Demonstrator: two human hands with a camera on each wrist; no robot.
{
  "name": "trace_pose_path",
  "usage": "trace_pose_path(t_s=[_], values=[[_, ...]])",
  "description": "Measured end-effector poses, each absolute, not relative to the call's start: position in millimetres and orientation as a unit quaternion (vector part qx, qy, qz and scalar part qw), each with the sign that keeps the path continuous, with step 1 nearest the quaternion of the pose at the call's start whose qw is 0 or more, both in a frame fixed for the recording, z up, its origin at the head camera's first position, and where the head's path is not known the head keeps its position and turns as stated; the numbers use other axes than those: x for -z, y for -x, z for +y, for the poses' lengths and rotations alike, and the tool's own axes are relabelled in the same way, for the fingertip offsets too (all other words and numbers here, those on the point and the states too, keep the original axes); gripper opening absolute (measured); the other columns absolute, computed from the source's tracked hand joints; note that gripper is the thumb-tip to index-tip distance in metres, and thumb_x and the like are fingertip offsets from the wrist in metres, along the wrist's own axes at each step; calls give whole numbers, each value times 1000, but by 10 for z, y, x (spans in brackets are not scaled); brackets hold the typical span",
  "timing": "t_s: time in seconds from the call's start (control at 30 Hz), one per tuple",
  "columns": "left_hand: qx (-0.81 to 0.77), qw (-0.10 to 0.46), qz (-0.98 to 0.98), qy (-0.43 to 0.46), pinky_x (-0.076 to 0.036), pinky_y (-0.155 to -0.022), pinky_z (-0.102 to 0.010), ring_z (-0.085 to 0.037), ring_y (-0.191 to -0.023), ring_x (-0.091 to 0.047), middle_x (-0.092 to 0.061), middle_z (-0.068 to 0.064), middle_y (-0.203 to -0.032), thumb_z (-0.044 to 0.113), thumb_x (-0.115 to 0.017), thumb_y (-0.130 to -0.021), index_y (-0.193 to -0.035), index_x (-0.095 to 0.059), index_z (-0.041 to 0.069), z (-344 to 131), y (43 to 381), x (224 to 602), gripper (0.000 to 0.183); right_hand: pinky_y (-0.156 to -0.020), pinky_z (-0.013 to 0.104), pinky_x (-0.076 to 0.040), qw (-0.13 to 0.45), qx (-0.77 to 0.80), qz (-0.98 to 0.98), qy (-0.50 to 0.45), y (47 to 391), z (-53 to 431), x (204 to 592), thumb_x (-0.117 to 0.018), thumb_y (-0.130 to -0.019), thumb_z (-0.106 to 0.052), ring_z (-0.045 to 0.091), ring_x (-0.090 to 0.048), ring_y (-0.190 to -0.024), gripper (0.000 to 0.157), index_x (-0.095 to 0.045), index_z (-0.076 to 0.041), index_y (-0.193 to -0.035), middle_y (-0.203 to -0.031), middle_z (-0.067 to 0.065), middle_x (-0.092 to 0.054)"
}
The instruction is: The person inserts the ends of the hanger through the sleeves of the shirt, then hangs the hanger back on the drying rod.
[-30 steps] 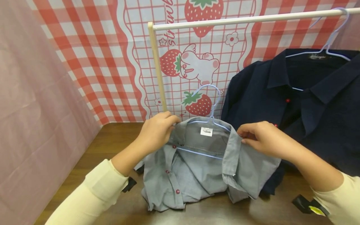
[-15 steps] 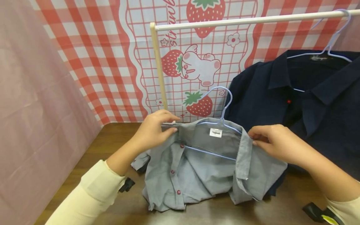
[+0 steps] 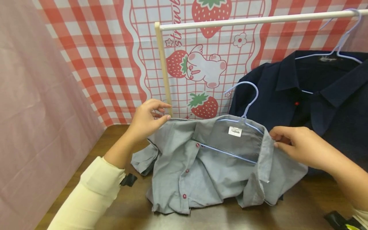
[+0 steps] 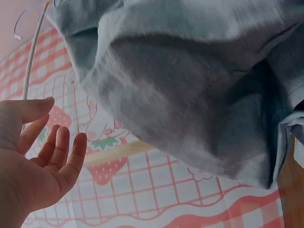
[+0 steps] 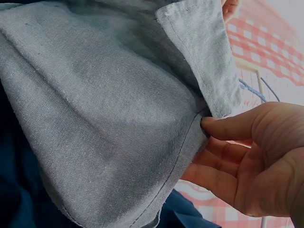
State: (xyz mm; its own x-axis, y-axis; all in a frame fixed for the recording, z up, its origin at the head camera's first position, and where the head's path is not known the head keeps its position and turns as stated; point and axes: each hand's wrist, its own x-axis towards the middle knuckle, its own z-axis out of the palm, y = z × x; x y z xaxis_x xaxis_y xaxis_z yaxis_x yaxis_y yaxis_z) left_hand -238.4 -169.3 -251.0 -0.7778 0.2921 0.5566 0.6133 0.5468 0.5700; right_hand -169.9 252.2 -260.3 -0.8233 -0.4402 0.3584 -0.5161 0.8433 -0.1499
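A grey shirt [image 3: 212, 179] with red buttons hangs spread on a light-blue wire hanger [image 3: 251, 99], whose hook rises above the collar. My right hand [image 3: 302, 147] pinches the shirt beside the collar on the right, thumb on the outer cloth in the right wrist view, where the grey cloth [image 5: 109, 118] drapes away from the fingers. At the left shoulder, my left hand [image 3: 148, 119] has its fingers loosely bent with nothing between them. The left wrist view shows that hand [image 4: 42, 156] apart from the cloth [image 4: 180, 90], palm showing.
A white rail [image 3: 244, 22] on a wooden post [image 3: 164, 67] spans the back. From it hangs a dark navy shirt [image 3: 264, 86] on another blue hanger [image 3: 343, 38], right behind the grey shirt. Beneath is a brown wooden table [image 3: 120, 204]; a pink curtain [image 3: 37, 127] borders the left.
My left hand has let go of the collar's left side and moved left to the shoulder. My right hand, still pinching, has shifted right with the shirt and hanger; the left sleeve spreads out more.
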Motion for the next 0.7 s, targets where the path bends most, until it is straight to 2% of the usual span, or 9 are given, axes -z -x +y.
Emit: trace_pose_path(t_s=[0.2, 0.43, 0.6, 0.7], values=[[448, 209, -841, 218, -54, -83, -33, -24, -100, -56, -58, -12, -109, 6, -73, -86, -111, -70, 1, -1724, 2517, 2481, 25, -53, 26, -42, 163, -106, -953, -232, 1715, 2630, 2579, -75, -76, 4, 6, -48, -64, 26, -66, -8, -98, -75, -6, -59], [452, 220, -844, 185, -51, -88, -39, -26, -106, -57, -61, -14, -118, 5, -72, -87, -117, -67, -1, -1691, 2735, 2409, 30, -55, 33, -45, 126, -99, -968, -192, 1767, 2735, 2512, -71, -80, 4, 16, -53, -66, 22, -64, -1, -100, -77, 0, -61], [471, 204, -844, 151, -50, -91, -40, -26, -113, -57, -60, -14, -124, 6, -69, -89, -127, -61, 3, -1651, 2910, 2339, 39, -57, 38, -46, 117, -97, -973, -175, 1828, 2797, 2485, -69, -81, 4, 19, -54, -67, 20, -64, 1, -100, -77, 2, -62], [472, 190, -851, 131, -52, -89, -35, -24, -117, -56, -58, -11, -129, 9, -69, -90, -134, -56, 8, -1602, 2993, 2290, 45, -58, 40, -47, 122, -94, -973, -170, 1865, 2830, 2474, -68, -81, 5, 21, -54, -67, 18, -64, 1, -98, -77, 4, -62]])
